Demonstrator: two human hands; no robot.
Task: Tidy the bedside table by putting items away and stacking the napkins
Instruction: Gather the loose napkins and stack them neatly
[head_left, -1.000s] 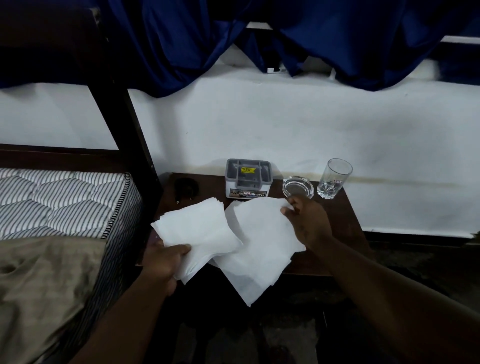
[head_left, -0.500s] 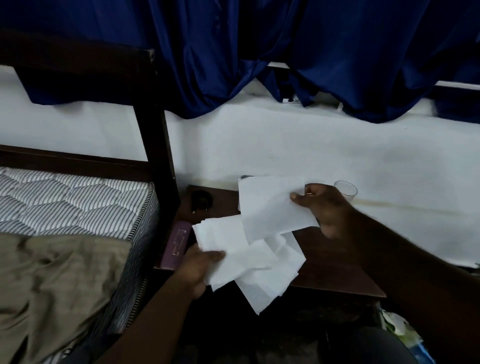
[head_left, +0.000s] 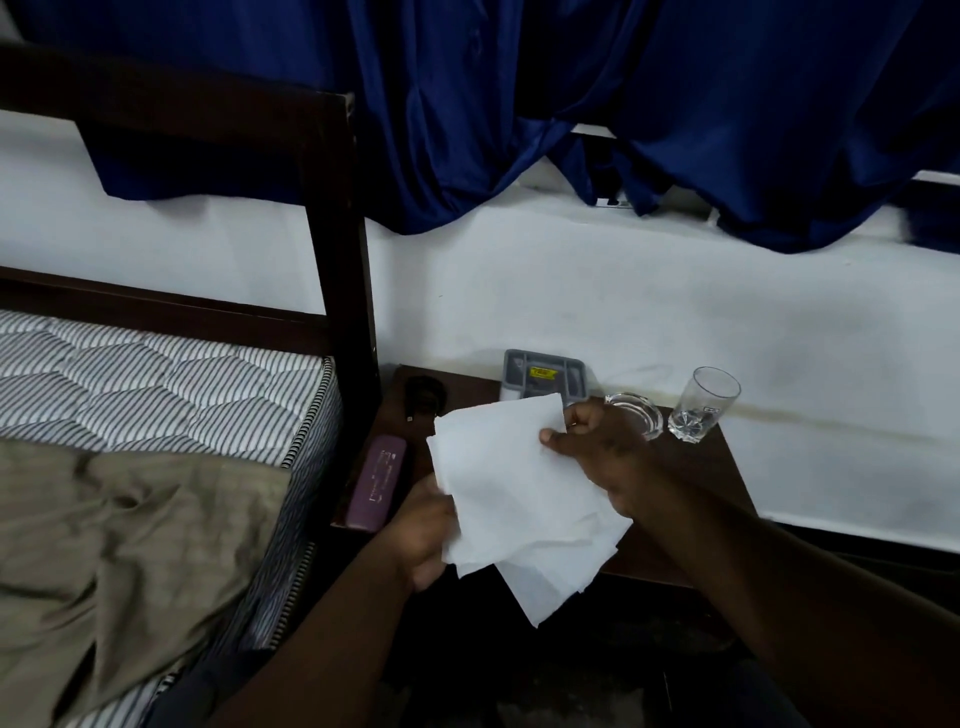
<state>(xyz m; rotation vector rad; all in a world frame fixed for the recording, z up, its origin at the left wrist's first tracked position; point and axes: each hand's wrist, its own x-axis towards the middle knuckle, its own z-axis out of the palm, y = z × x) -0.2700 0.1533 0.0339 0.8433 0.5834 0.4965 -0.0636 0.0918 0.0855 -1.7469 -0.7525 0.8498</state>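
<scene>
- Napkins (head_left: 519, 499) gathered in a loose bunch, held up over the front of the bedside table (head_left: 727, 467), not lying on it; edges don't line up, corners stick out at the bottom, so stack not squared yet.
- Left hand (head_left: 421, 535) closed on the bunch's lower-left edge, thumb on top, fingers under.
- Right hand (head_left: 597, 441) pinches the upper-right corner of the top sheet between thumb and curled fingers.
- Stacking looks abt midway: sheets collected, aligning + setting down left to do.
- Putting-away part looks mostly undone: grey organiser box (head_left: 545, 371) at back by the wall, partly hidden behind napkins; glass ashtray (head_left: 636, 413) just right of it; drinking glass (head_left: 701, 402) near the ashtray; purple case (head_left: 376, 483) on the table's left edge by the mattress; small dark round item (head_left: 426, 397) at back left, can't tell what it is.
- Whether anything's already in the box: can't tell.
</scene>
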